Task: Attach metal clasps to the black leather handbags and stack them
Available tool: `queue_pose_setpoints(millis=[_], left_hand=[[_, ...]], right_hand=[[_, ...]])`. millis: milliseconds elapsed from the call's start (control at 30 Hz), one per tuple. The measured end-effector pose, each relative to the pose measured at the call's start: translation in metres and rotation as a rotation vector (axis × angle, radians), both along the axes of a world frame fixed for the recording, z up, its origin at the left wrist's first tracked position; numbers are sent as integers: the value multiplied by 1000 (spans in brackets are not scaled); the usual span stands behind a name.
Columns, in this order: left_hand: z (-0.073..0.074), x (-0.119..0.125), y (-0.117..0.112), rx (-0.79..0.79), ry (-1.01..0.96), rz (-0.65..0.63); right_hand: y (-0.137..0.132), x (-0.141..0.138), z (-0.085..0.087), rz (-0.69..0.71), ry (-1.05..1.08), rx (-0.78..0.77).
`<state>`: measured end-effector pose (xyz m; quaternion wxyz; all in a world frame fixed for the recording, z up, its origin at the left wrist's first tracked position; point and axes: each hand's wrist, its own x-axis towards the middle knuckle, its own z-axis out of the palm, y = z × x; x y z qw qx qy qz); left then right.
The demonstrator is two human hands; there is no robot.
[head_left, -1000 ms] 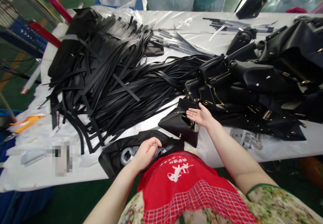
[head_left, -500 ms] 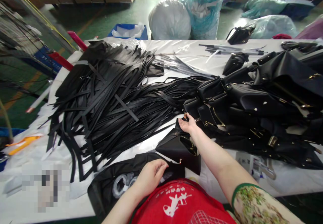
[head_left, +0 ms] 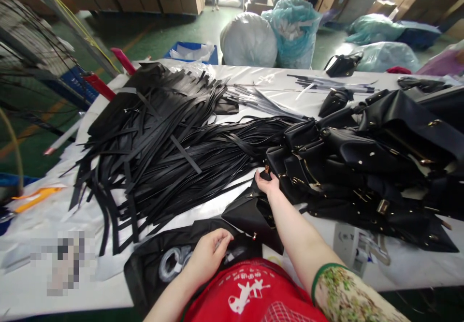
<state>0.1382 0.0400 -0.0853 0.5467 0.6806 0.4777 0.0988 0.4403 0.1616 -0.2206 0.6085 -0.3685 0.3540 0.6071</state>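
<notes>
The right hand reached forward over the bench, its fingers curled onto the near edge of the heap of black bags, at a small brass fitting; whether they actually pinched it could not be told. Just below that wrist lay a single small black bag, tilted on its side. The left hand rested close to the body, fingers bent loosely onto a black dust bag with a grey printed mark, seemingly pressing rather than gripping it. Beyond and to the left of both hands spread a broad pile of black straps. A red apron showed beneath the arms.
</notes>
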Motion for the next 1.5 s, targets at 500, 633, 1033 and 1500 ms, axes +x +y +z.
queue_pose_setpoints(millis=[500, 633, 1033, 1500], left_hand=[[16, -17, -6, 115, 10, 152], [23, -15, -2, 205, 2, 166], [11, 10, -32, 199, -71, 145], [11, 16, -38, -96, -22, 137]], right_hand=[[-37, -35, 47, 239, -253, -33], [-105, -70, 72, 462, -343, 123], [-181, -103, 106, 1143, -1025, 537], [-180, -112, 99, 895, -848, 469]])
